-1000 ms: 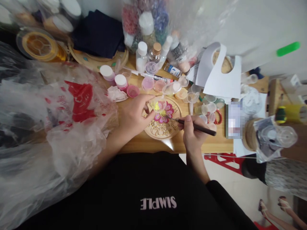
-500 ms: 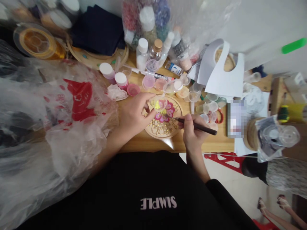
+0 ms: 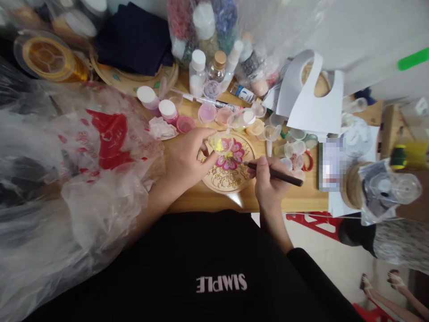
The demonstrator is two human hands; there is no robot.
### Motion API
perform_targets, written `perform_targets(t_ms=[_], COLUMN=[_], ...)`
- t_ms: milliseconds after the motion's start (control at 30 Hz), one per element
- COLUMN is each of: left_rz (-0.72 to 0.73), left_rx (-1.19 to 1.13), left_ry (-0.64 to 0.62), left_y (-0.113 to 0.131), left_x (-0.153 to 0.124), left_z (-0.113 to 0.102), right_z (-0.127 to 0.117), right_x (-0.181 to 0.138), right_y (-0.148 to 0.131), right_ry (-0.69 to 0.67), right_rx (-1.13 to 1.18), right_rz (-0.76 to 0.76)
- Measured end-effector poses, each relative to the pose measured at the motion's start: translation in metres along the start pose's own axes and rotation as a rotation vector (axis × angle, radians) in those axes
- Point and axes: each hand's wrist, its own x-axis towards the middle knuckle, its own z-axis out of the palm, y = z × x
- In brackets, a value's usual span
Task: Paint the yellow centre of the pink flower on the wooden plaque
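My left hand (image 3: 187, 154) pinches a small clear plastic cup (image 3: 221, 142) with yellow material in it, over the upper left of a round wooden disc (image 3: 246, 176). Gold raised lines and a pink flower (image 3: 238, 155) with a yellow centre decorate the disc, which lies on the table. In my right hand (image 3: 272, 183) is a slim tool with a dark handle (image 3: 283, 174), gripped like a pen. Its thin metal tip is at the flower's centre; whether it touches the surface I cannot tell.
Small cups of coloured material, such as a pink cup (image 3: 186, 124), stand behind the disc with white-capped jars (image 3: 168, 110) and bottles (image 3: 197, 74). Crumpled plastic bags (image 3: 100, 192) cover the left side. Cut white paper (image 3: 310, 112) and a wooden roll (image 3: 353, 185) are at right.
The camera view has shifted slightly. Both hands keep their grips, and the tool's tip stays near the flower's yellow centre with at most a tiny movement.
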Motion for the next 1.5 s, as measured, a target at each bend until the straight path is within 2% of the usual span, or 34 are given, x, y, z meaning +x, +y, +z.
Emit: perform_targets(t_ms=[100, 600, 700, 967, 1167, 1500], left_rz=[-0.006, 0.007, 0.028, 0.051, 0.022, 0.026], left_rx=[-0.005, 0.009, 0.008, -0.012, 0.013, -0.034], left_ry=[0.0, -0.005, 0.011, 0.045, 0.011, 0.034], left_y=[0.0004, 0.0011, 0.0012, 0.0011, 0.0009, -0.0001], left_x=[0.0, 0.0003, 0.0001, 0.0, 0.0004, 0.0005], left_z=[0.0, 0.0002, 0.0005, 0.0009, 0.0005, 0.0013], right_z=[0.0009, 0.0018, 0.0028, 0.0024, 0.0022, 0.0037], right_x=[0.001, 0.0011, 0.0019, 0.0028, 0.0021, 0.0016], right_y=[-0.0021, 0.0006, -0.0002, -0.0013, -0.0021, 0.004], right_ry=[-0.027, 0.009, -0.015, 0.024, -0.03, 0.001], right_rx=[-0.013, -0.002, 0.019, 0.032, 0.008, 0.047], right_rz=[-0.018, -0.008, -0.006, -0.01, -0.038, -0.015])
